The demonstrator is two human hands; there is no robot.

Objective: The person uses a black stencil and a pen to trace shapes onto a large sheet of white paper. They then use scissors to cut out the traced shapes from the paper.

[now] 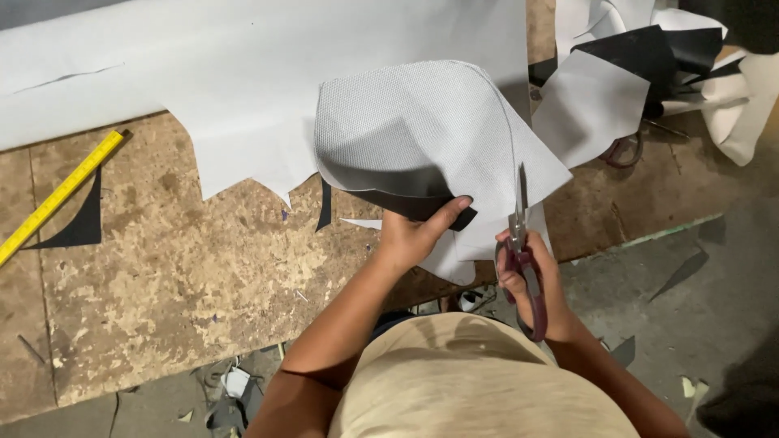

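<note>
My left hand (418, 231) grips the lower edge of a curled grey mesh fabric piece (406, 134) with a dark backing, holding it up off the board. My right hand (531, 280) holds scissors (519, 235) with maroon handles, blades pointing up into the fabric's right edge along a curved cut line. The fabric piece joins a large grey sheet (203, 73) spread across the board.
A worn chipboard table (178, 268) lies under everything. A yellow ruler (57, 195) rests at the left beside a black scrap (81, 223). A heap of black and white fabric offcuts (649, 73) sits top right. Grey floor (690, 284) with scraps lies right.
</note>
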